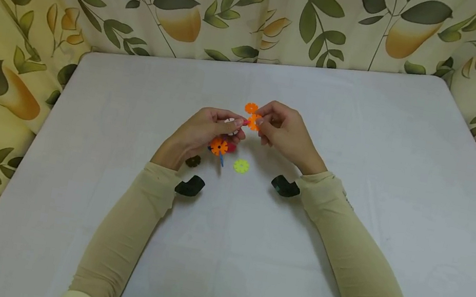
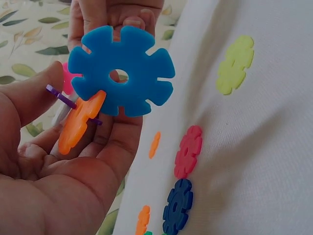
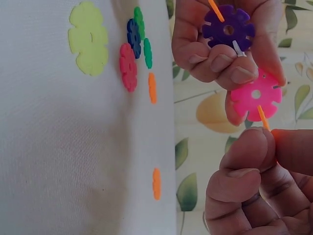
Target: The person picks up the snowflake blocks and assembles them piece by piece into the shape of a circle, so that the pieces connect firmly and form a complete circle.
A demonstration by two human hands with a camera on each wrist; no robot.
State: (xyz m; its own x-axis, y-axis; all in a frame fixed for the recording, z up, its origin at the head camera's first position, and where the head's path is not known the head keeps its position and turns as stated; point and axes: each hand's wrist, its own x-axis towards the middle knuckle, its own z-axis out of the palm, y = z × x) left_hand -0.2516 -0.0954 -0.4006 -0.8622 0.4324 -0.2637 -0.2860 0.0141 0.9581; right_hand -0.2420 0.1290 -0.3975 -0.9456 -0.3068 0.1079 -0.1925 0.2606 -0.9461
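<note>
My left hand (image 1: 208, 131) holds a chain of slotted, flower-shaped plastic discs joined edge to edge. In the left wrist view a blue disc (image 2: 142, 58) sits in front, linked to an orange disc (image 2: 78, 125) that crosses a purple one. The right wrist view shows that purple disc (image 3: 215, 33), a white edge (image 3: 238, 48) beside it, and a pink disc (image 3: 243, 98) at the left fingertips. Between thumb and fingers, my right hand (image 1: 285, 130) pinches another orange disc (image 1: 253, 122), its edge at a slot of the pink disc.
Loose discs lie on the white-covered table (image 1: 317, 265): a yellow one (image 1: 241, 166), an orange one (image 1: 251, 108) beyond the hands, a red-pink one (image 3: 128, 68), a dark blue one (image 3: 133, 38) and green ones (image 3: 139, 22). Black wrist devices (image 1: 285, 186) hang by both sleeves. Leaf-patterned curtains surround the table.
</note>
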